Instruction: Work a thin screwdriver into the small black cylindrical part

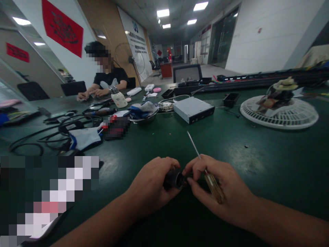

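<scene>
Left hand [150,187], right hand [231,192], one screwdriver [215,188]

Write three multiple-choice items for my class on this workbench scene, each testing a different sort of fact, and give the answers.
1. Which hand holds the screwdriver?
A. Left
B. Right
C. Neither

2. What colour is the tabletop?
A. Dark green
B. White
C. Red

3. How is the round white fan grille placed?
A. Leaning upright against a wall
B. Lying flat on the table
C. Held up by a co-worker

Answers:
1. B: the right hand grips its amber handle.
2. A: dark green surface spreads around the hands.
3. B: its rim rests flat on the tabletop.
</scene>
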Demonstrator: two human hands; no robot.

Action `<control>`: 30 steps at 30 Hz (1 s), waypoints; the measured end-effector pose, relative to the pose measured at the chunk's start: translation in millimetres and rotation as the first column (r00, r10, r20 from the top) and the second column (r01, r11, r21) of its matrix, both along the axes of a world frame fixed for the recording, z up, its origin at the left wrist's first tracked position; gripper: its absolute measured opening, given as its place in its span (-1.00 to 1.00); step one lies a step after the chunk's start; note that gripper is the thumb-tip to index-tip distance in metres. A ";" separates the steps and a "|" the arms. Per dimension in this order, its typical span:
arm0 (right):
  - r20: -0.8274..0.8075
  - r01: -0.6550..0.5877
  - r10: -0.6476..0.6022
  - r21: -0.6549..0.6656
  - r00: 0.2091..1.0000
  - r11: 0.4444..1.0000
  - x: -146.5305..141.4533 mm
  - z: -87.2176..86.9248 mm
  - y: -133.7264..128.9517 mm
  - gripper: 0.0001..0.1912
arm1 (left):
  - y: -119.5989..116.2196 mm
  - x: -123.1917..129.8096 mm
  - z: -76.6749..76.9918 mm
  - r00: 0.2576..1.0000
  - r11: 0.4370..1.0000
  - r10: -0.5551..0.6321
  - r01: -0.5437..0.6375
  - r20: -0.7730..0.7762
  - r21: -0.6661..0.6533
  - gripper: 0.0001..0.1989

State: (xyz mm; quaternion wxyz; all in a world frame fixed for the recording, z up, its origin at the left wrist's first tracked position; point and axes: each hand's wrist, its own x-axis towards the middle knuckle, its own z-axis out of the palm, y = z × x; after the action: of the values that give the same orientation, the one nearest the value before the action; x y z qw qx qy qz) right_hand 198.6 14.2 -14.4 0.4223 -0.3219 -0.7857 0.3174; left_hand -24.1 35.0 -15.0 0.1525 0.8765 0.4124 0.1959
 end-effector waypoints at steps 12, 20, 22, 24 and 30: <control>-0.020 0.004 -0.006 -0.103 1.000 0.995 -0.2 -5.1 4.4 -0.71 | 0.8 0.0 -3.1 0.998 0.998 0.056 -0.056 -0.003 -0.005 -0.74; -0.110 -0.022 0.002 -0.185 0.994 0.982 -2.9 -7.4 4.2 -0.62 | 2.2 1.3 -0.2 0.999 0.999 0.031 -0.031 -0.039 0.007 -0.74; -0.115 -0.016 -0.007 -0.197 0.993 0.980 -2.7 -7.9 4.0 -0.63 | 2.3 1.7 0.4 0.998 0.999 0.042 -0.042 -0.050 -0.002 -0.74; -0.113 -0.008 -0.016 -0.204 0.993 0.979 -2.2 -7.5 4.0 -0.64 | 2.1 2.1 1.2 0.997 0.998 0.056 -0.057 -0.056 -0.018 -0.75; -0.074 0.036 -0.056 -0.246 0.996 0.969 -1.9 -3.3 5.0 -0.69 | 0.3 1.5 3.3 0.997 0.996 0.070 -0.072 -0.045 -0.057 -0.75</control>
State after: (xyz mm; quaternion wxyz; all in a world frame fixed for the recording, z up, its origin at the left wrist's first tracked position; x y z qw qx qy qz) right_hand 196.7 19.2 -17.7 0.4178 -0.3767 -0.7153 0.4146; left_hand -22.7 35.3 -11.7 0.1625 0.8604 0.4520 0.1702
